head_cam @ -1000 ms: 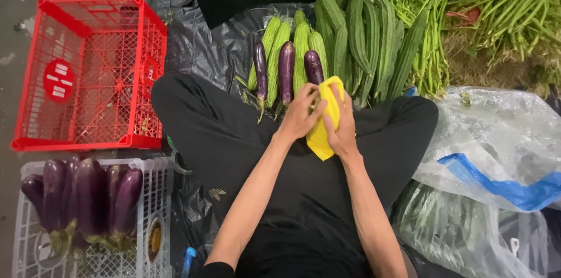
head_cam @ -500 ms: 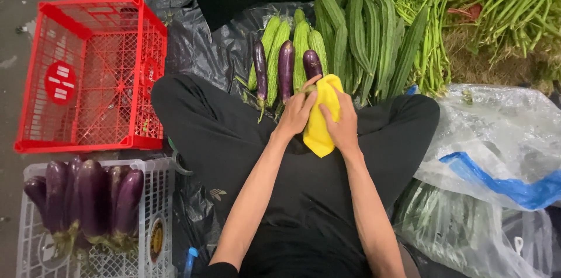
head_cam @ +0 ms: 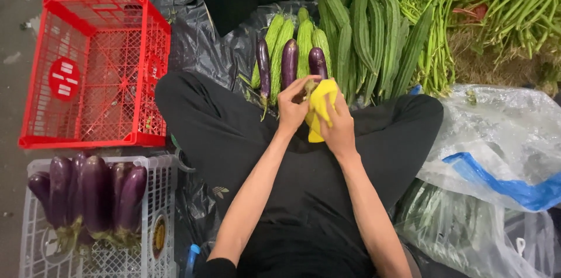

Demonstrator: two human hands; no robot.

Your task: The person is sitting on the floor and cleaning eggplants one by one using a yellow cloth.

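Since 1 s ago the eggplant has tipped a bit: its dark tip now sits higher among the veg behind, and the yellow cloth has bunched lower over its stem end; hands barely shifted otherwise.

Eggplant is held above the person's lap, between the knees, tip pointing away from the body, stem end buried in the cloth. Right hand presses the cloth round the lower part, fingers closed over the fabric. Left hand grips the eggplant's stem end from the other side, fingers curled, thumb on top, touching the cloth edge.

Just beyond the hands, on black plastic sheet: two more purple eggplants lying lengthwise, w/ pale green bitter gourds beside & behind them. Right of those, a pile of long dark green ridged gourds, then a heap of long beans at top right.

Left side: red plastic crate on the ground, near the knee. Below it a white crate w/ several dark purple eggplants laid side by side, stems toward the viewer.

Right side: clear plastic bags w/ a blue strip, more greens under plastic lower down. Person wears black trousers, sitting cross-legged.
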